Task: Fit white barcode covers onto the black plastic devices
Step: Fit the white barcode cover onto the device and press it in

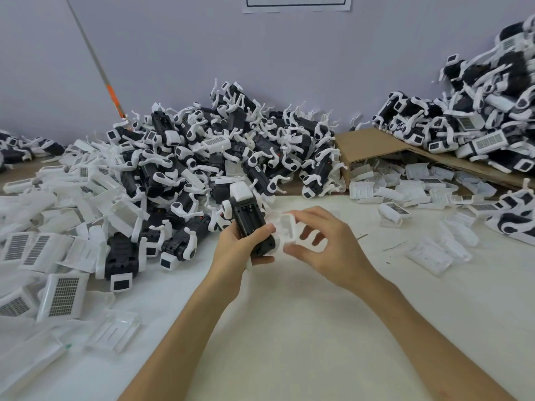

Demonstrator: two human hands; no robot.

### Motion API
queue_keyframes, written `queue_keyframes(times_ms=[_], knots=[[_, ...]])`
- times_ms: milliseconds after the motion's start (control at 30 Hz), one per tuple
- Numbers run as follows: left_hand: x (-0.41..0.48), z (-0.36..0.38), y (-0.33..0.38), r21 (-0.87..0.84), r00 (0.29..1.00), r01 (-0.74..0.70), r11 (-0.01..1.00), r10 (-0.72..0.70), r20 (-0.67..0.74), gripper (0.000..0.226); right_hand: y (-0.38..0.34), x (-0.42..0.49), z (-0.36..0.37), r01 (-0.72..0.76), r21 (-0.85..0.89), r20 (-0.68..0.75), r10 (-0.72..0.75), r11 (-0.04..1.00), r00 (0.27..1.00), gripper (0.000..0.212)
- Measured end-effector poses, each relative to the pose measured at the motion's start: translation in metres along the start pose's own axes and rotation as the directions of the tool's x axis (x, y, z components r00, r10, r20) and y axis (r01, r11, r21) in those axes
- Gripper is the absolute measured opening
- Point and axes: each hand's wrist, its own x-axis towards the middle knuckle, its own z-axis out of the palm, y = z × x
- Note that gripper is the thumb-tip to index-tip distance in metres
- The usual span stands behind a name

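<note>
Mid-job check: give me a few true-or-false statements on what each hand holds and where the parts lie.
1. The left hand grips a black device. True.
2. The right hand is empty. False: its fingers hold a white cover beside the device.
3. The cardboard box lies at the table's left edge. False: it lies at the back right.
4. Loose barcode covers lie on the table's left side. True.

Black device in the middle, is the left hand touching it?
Touching. The head view shows the left hand wrapped round the black device, with the thumb lying across its top.
</note>
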Motion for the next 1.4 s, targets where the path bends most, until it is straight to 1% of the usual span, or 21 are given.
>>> queue_keyframes(times_ms=[67,133,167,233,333,433,533,633,700,733,833,900,967,1000,1067,1100,1167,1233,1333,1400], knots=[[0.001,0.0,0.0,-0.019,0.999,-0.045,0.999,0.045,0.012,0.04,-0.002,0.002,-0.003,-0.1,0.141,-0.051,0.108,0.985,0.993,0.043],[0.001,0.003,-0.002,-0.038,0.995,-0.06,0.997,0.063,0.071,0.045,-0.003,0.003,-0.004,-0.175,0.304,-0.048,0.199,0.936,0.979,0.033],[0.0,0.005,-0.002,-0.039,0.992,-0.059,0.998,0.063,0.113,0.046,-0.003,0.004,-0.003,-0.197,0.339,-0.048,0.226,0.92,0.973,0.03],[-0.001,0.007,-0.004,0.002,0.977,-0.061,0.998,0.059,0.203,0.045,-0.004,0.005,-0.001,-0.219,0.332,-0.072,0.256,0.917,0.964,0.026],[-0.005,0.011,-0.005,0.102,0.944,-0.072,0.992,0.035,0.328,0.046,-0.004,0.003,0.003,-0.237,0.273,-0.121,0.278,0.932,0.953,0.027],[-0.009,0.013,-0.006,0.199,0.931,-0.126,0.972,0.047,0.362,0.054,-0.003,0.001,0.005,-0.244,0.25,-0.13,0.282,0.937,0.95,0.029],[-0.011,0.012,-0.007,0.264,0.915,-0.2,0.943,0.084,0.395,0.045,-0.003,0.001,0.006,-0.235,0.237,-0.141,0.273,0.943,0.952,0.024],[-0.011,0.012,-0.009,0.339,0.916,-0.249,0.907,0.107,0.387,0.056,-0.004,-0.001,0.008,-0.233,0.235,-0.138,0.27,0.944,0.953,0.022],[-0.01,0.013,-0.011,0.343,0.923,-0.271,0.899,0.142,0.357,0.058,-0.005,-0.002,0.01,-0.235,0.266,-0.095,0.268,0.935,0.959,0.016],[-0.01,0.013,-0.012,0.325,0.931,-0.266,0.908,0.153,0.333,0.057,-0.005,-0.002,0.01,-0.236,0.284,-0.058,0.263,0.929,0.963,0.016],[-0.007,0.014,-0.013,0.29,0.959,-0.226,0.93,0.16,0.234,0.047,-0.004,0.0,0.008,-0.254,0.29,0.009,0.262,0.923,0.965,0.026],[-0.007,0.015,-0.012,0.268,0.964,-0.207,0.941,0.149,0.22,0.039,-0.003,0.002,0.009,-0.278,0.291,0.001,0.29,0.915,0.957,0.023],[-0.008,0.015,-0.008,0.222,0.962,-0.176,0.959,0.12,0.244,0.035,-0.004,0.002,0.01,-0.328,0.292,-0.023,0.35,0.898,0.937,0.019],[-0.008,0.014,-0.006,0.196,0.96,-0.157,0.968,0.103,0.262,0.037,-0.004,0.001,0.01,-0.364,0.291,-0.018,0.386,0.885,0.922,0.022],[-0.009,0.013,-0.004,0.159,0.951,-0.129,0.979,0.077,0.301,0.044,-0.005,0.001,0.01,-0.43,0.329,0.074,0.432,0.84,0.899,0.04],[-0.009,0.012,-0.004,0.15,0.947,-0.12,0.981,0.067,0.315,0.047,-0.004,0.001,0.01,-0.447,0.371,0.145,0.425,0.814,0.894,0.048],[-0.01,0.01,-0.004,0.14,0.944,-0.114,0.983,0.063,0.324,0.051,-0.005,0.0,0.011,-0.447,0.431,0.242,0.378,0.784,0.894,0.052],[-0.01,0.01,-0.004,0.13,0.944,-0.115,0.985,0.068,0.324,0.051,-0.008,-0.001,0.011,-0.434,0.449,0.247,0.358,0.781,0.901,0.048],[-0.01,0.01,-0.005,0.116,0.943,-0.125,0.985,0.081,0.323,0.048,-0.013,-0.002,0.012,-0.39,0.423,0.189,0.341,0.818,0.921,0.039],[-0.01,0.01,-0.005,0.113,0.941,-0.128,0.985,0.085,0.327,0.046,-0.013,-0.003,0.012,-0.372,0.428,0.16,0.336,0.824,0.928,0.035]])
